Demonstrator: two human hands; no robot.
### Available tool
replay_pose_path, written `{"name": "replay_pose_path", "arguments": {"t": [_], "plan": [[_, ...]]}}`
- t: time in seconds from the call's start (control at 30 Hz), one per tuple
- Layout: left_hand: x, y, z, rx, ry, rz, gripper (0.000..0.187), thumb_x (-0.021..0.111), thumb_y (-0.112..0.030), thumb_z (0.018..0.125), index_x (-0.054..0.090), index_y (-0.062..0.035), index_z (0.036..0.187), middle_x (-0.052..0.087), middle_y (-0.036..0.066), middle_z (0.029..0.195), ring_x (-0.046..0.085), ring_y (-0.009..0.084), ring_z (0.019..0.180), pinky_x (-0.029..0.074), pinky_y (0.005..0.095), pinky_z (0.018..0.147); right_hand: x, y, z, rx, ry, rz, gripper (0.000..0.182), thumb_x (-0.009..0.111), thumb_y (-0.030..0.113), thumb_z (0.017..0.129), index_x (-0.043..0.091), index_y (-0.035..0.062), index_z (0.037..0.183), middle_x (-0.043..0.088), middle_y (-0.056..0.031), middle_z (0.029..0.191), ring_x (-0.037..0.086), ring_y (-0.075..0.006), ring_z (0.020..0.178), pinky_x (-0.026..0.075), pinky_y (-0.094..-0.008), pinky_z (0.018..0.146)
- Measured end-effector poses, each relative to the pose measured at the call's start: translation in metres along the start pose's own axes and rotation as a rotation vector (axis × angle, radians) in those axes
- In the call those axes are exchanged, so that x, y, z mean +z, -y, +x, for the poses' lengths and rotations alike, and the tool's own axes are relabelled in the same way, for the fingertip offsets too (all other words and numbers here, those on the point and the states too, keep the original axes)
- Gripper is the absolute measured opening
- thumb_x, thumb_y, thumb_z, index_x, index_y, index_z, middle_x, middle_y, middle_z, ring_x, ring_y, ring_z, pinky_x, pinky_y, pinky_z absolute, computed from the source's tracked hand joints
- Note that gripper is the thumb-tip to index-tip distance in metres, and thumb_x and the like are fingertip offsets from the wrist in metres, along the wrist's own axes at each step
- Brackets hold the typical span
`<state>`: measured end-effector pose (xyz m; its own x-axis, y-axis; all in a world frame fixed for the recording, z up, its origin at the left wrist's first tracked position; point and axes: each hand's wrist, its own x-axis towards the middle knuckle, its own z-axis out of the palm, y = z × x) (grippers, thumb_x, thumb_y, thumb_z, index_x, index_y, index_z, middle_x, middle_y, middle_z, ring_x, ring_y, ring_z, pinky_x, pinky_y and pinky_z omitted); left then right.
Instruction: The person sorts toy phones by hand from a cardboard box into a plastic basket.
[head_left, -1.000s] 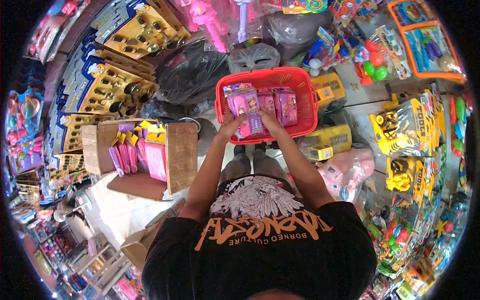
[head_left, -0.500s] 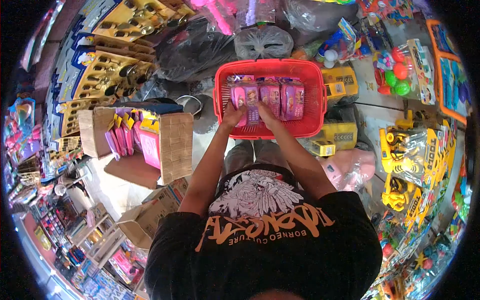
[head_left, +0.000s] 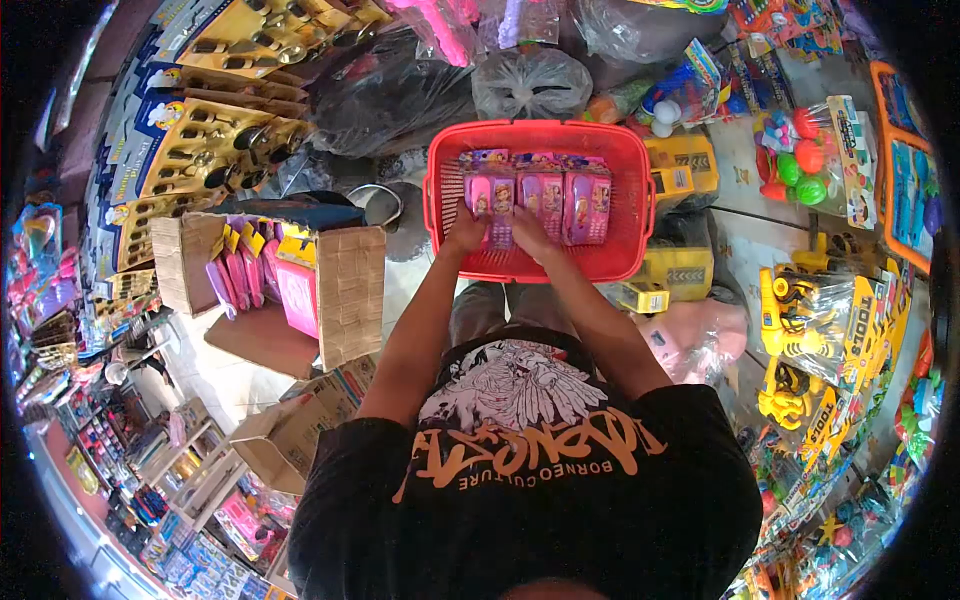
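A red plastic basket [head_left: 640, 180] sits in front of me with pink and purple packaged toy phones standing in three side-by-side stacks. My left hand [head_left: 466, 232] grips the left side of the leftmost toy phone pack [head_left: 492, 195], its thumb over the near part. On that pack's other side, my right hand [head_left: 532, 236] is closed against its near right edge, slightly smeared by motion. The middle toy phone pack [head_left: 540, 192] lies just beyond the right fingers. Untouched at the right is another toy phone pack [head_left: 586, 208]. My fingertips are partly hidden between the packs.
An opened cardboard box [head_left: 350, 290] holding pink packs stands at left, with another carton [head_left: 285, 435] nearer. Yellow toy trucks [head_left: 680, 275] sit right of the basket. Clear bags [head_left: 530, 85] lie behind it. Carded toy kitchen utensils [head_left: 215, 150] line the left, bagged tool toys [head_left: 815, 310] the right.
My right hand has shifted slightly left and closer to the leftmost pack. Both hands stay at that pack, and the basket remains in place. The view has tilted a little.
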<state>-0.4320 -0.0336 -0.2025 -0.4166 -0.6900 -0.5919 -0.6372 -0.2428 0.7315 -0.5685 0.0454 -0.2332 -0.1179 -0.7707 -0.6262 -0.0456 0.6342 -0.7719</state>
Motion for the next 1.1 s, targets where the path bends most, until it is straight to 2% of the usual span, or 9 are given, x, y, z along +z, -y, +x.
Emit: {"name": "replay_pose_path", "arguments": {"t": [0.17, 0.23, 0.3, 0.47, 0.53, 0.83, 0.87, 1.0, 1.1], "plan": [[0.012, 0.021, 0.01, 0.012, -0.145, 0.217, 0.084, 0.062, -0.026, 0.078, 0.011, 0.0105, 0.133, 0.036, 0.03, 0.13, 0.038, 0.0388, 0.121, 0.032, 0.038, 0.102, 0.016, -0.032, 0.009, -0.045, -0.122, 0.118, 0.044, 0.051, 0.014, 0.084, 0.043, -0.0024, 0.124, 0.047, -0.0208, 0.125, 0.042, -0.0293, 0.119, 0.032, -0.0336, 0.1], [0.015, 0.022, 0.008, 0.015, -0.2, 0.244, 0.087, 0.063, -0.026, 0.077, 0.01, 0.011, 0.134, 0.035, 0.031, 0.129, 0.037, 0.041, 0.121, 0.031, 0.0387, 0.102, 0.006, -0.02, -0.006, -0.124, -0.236, 0.036, 0.043, 0.056, 0.018, 0.08, 0.046, 0.0, 0.118, 0.055, -0.0208, 0.112, 0.052, -0.0329, 0.107, 0.041, -0.0387, 0.09], [0.018, 0.025, 0.009, 0.253, -0.313, 0.304, 0.082, 0.063, -0.026, 0.076, 0.015, 0.01, 0.131, 0.038, 0.033, 0.125, 0.04, 0.0433, 0.116, 0.035, 0.0416, 0.099, -0.004, -0.015, -0.011, -0.134, -0.289, -0.034, 0.043, 0.059, 0.017, 0.078, 0.047, 0.0015, 0.117, 0.055, -0.0199, 0.112, 0.053, -0.0325, 0.106, 0.042, -0.0378, 0.089], [0.019, 0.007, -0.004, 0.119, -0.227, 0.243, 0.07, 0.06, -0.018, 0.077, 0.019, 0.0086, 0.126, 0.04, 0.035, 0.12, 0.045, 0.0482, 0.106, 0.04, 0.0466, 0.092, -0.022, -0.024, -0.007, -0.28, -0.379, -0.191, 0.051, 0.062, 0.016, 0.077, 0.045, -0.0005, 0.122, 0.052, -0.0198, 0.119, 0.051, -0.0304, 0.11, 0.039, -0.035, 0.094], [0.027, 0.017, 0.003, 0.065, -0.221, 0.266, 0.065, 0.058, -0.015, 0.077, 0.019, 0.0082, 0.124, 0.041, 0.036, 0.118, 0.047, 0.0497, 0.103, 0.041, 0.0479, 0.09, -0.032, -0.007, -0.019, -0.138, -0.28, -0.249, 0.058, 0.063, 0.024, 0.077, 0.042, -0.0006, 0.126, 0.049, -0.0188, 0.124, 0.048, -0.03, 0.115, 0.037, -0.0354, 0.096], [0.042, 0.06, 0.027, 0.35, -0.282, 0.228, 0.079, 0.051, -0.01, 0.078, -0.002, 0.0127, 0.133, 0.02, 0.039, 0.134, 0.022, 0.0485, 0.127, 0.022, 0.0424, 0.107, -0.031, -0.036, -0.011, -0.006, -0.232, -0.201, 0.076, 0.063, 0.04, 0.076, 0.034, -0.0032, 0.131, 0.035, -0.023, 0.136, 0.034, -0.0336, 0.127, 0.028, -0.0384, 0.104], [0.04, 0.058, 0.025, 0.244, -0.205, 0.2, 0.081, 0.05, -0.01, 0.079, -0.005, 0.0138, 0.133, 0.017, 0.039, 0.135, 0.019, 0.0479, 0.129, 0.019, 0.0414, 0.108, -0.031, -0.043, -0.008, -0.003, -0.232, -0.204, 0.076, 0.063, 0.04, 0.076, 0.034, -0.0032, 0.131, 0.035, -0.023, 0.136, 0.034, -0.0336, 0.127, 0.028, -0.0384, 0.104], [0.041, 0.068, 0.035, 0.3, -0.238, 0.275, 0.08, 0.048, -0.01, 0.08, -0.006, 0.0119, 0.134, 0.018, 0.038, 0.136, 0.021, 0.0455, 0.129, 0.021, 0.0395, 0.107, -0.038, -0.037, -0.012, -0.084, -0.234, -0.343, 0.072, 0.062, 0.034, 0.079, 0.032, -0.0038, 0.132, 0.04, -0.0248, 0.131, 0.042, -0.0323, 0.121, 0.034, -0.0373, 0.099], [0.033, 0.074, 0.049, 0.012, -0.017, 0.021, 0.079, 0.048, -0.012, 0.082, -0.005, 0.0104, 0.135, 0.018, 0.036, 0.137, 0.023, 0.0418, 0.13, 0.022, 0.0371, 0.108, -0.037, -0.026, -0.023, -0.057, -0.198, -0.281, 0.072, 0.062, 0.033, 0.079, 0.031, -0.0036, 0.133, 0.04, -0.0251, 0.131, 0.042, -0.0328, 0.121, 0.033, -0.0383, 0.1]]}}
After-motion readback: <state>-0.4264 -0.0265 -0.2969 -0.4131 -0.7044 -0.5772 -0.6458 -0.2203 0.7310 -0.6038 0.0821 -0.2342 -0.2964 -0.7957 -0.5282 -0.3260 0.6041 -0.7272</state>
